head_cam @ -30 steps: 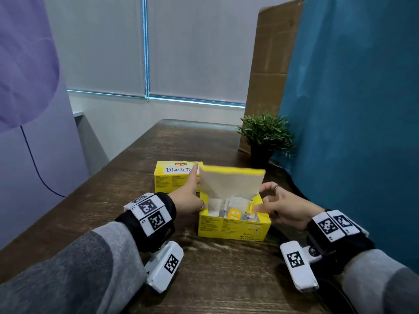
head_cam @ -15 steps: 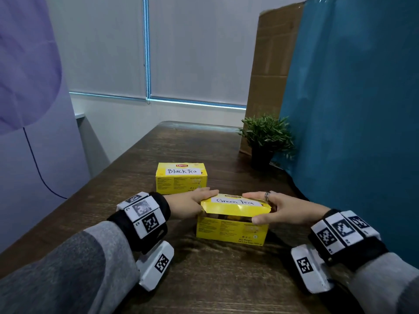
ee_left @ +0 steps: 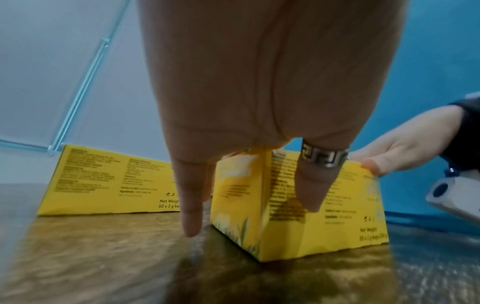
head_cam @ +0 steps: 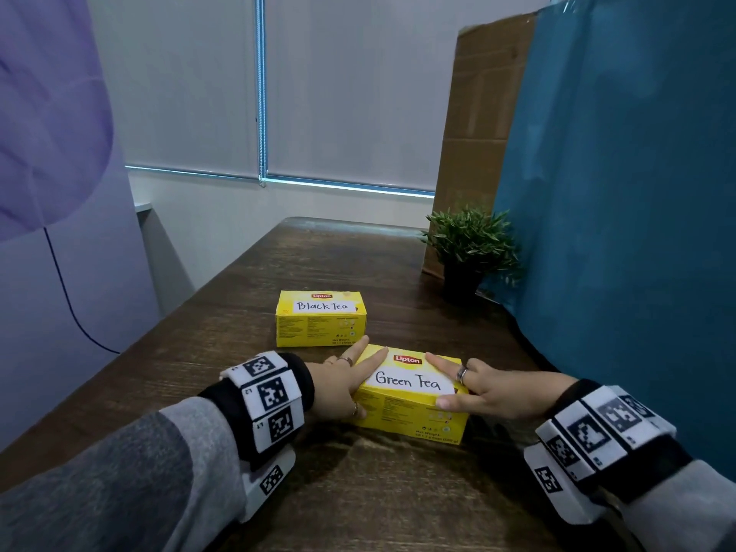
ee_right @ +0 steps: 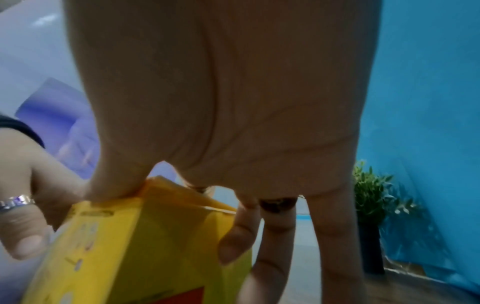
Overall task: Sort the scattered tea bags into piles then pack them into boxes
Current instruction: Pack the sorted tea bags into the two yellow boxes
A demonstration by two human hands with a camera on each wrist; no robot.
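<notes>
The yellow Lipton box labelled "Green Tea" (head_cam: pixel 410 392) (ee_left: pixel 298 226) (ee_right: pixel 130 246) stands on the dark wooden table (head_cam: pixel 318 253) with its lid down. My left hand (head_cam: pixel 352 374) (ee_left: pixel 259 102) lies with straight fingers on the lid's left part, thumb against the front face. My right hand (head_cam: pixel 474 386) (ee_right: pixel 221 102) presses the lid's right part with its index finger, thumb at the front top edge. Just behind stands the shut "Black Tea" box (head_cam: pixel 320 318) (ee_left: pixel 103 181). No tea bags show.
A small potted plant (head_cam: pixel 470 249) (ee_right: pixel 374 195) stands at the back right by a tall cardboard sheet (head_cam: pixel 478 133). A blue curtain (head_cam: pixel 617 193) runs along the table's right side. A dark cable (head_cam: pixel 67 296) hangs at the left wall.
The Green Tea box lid, upright one second ago with bags showing inside, has been folded down flat. Both hands now lie on top of it.
</notes>
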